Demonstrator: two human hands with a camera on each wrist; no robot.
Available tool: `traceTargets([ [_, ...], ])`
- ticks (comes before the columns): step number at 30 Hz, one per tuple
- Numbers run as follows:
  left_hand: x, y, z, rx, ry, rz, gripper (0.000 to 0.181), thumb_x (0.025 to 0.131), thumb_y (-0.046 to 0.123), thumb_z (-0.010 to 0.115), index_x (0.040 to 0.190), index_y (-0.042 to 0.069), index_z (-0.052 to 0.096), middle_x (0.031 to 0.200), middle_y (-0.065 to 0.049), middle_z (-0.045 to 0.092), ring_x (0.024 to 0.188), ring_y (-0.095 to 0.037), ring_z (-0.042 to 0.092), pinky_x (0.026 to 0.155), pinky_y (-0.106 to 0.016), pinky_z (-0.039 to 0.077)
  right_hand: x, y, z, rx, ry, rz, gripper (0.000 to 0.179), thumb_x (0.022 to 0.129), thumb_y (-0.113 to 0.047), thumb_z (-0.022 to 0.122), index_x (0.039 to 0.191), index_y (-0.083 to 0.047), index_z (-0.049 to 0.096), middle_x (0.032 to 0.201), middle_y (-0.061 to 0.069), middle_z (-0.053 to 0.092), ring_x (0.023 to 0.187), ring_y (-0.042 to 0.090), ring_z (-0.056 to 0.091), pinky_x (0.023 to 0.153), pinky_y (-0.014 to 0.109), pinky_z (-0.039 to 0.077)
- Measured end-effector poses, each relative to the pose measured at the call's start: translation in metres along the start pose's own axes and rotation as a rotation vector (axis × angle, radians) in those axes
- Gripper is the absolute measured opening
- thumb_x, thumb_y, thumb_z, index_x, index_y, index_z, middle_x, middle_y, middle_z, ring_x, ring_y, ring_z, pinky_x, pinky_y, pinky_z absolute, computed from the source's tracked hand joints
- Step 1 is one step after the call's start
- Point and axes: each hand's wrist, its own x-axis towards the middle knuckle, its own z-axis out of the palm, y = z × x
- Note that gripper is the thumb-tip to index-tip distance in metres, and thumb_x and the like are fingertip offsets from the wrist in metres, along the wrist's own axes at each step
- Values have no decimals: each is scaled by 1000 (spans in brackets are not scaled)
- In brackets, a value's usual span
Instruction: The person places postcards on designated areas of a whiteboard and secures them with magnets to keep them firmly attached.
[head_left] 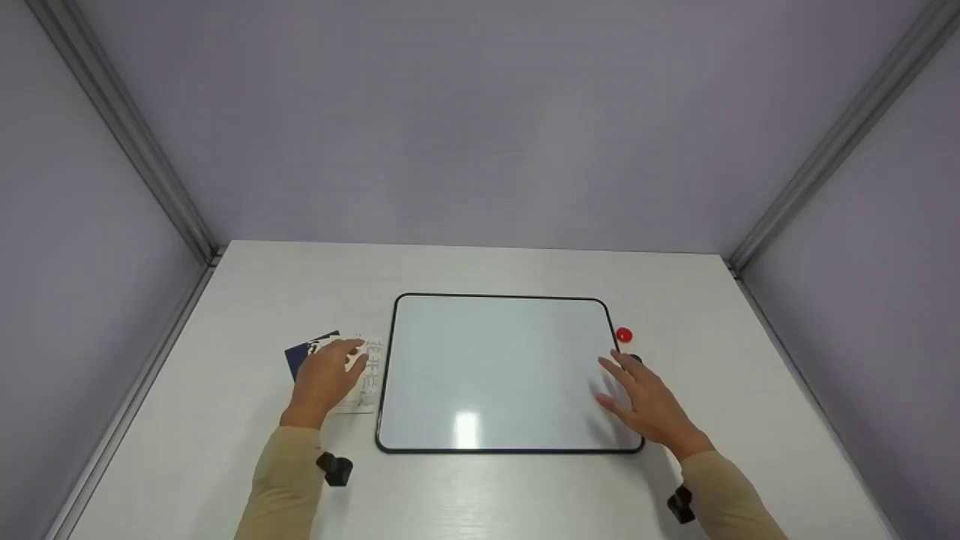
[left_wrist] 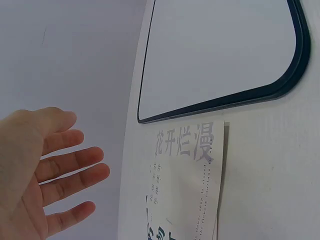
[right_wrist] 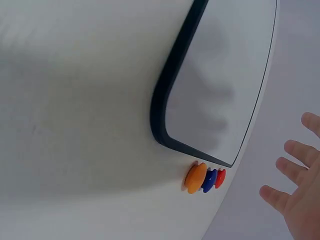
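Observation:
A whiteboard [head_left: 495,367] with a black rim lies flat on the white table. Over printed cards on the board's left side hovers my left hand [head_left: 330,375], fingers loosely bent and holding nothing. The top card [left_wrist: 187,185] is pale with printed characters; a dark blue card [head_left: 298,358] sticks out from beneath. My right hand [head_left: 649,401] is above the board's right edge, fingers spread, with nothing in it. Beside that edge stand an orange magnet [right_wrist: 195,178], a blue magnet [right_wrist: 209,181] and a red magnet [right_wrist: 220,178] in a row.
Purple-grey panels [head_left: 480,127] enclose the table [head_left: 480,495] at the back and both sides. Metal posts [head_left: 135,127] stand at the back corners. A bright light reflection shows on the lower part of the board.

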Motion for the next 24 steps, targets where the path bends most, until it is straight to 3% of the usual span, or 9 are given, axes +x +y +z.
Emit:
traceTargets([
  [8,-5,-6,3,-17,-21,-36,31,93,17,61,119,0,65,107,-19,72,95,-32,69,83,-45,57,-9,0,12,-21,-7,-30,61,90,-39,64,143,-16,47,150,15,44,137,39,44,110,58,38],
  [24,-19,-17,7,-40,-73,-141,34,94,18,59,123,0,62,108,-19,70,96,-33,68,83,-47,56,-26,0,23,29,-199,44,62,93,-50,54,146,-21,42,157,12,36,145,37,33,115,61,31],
])
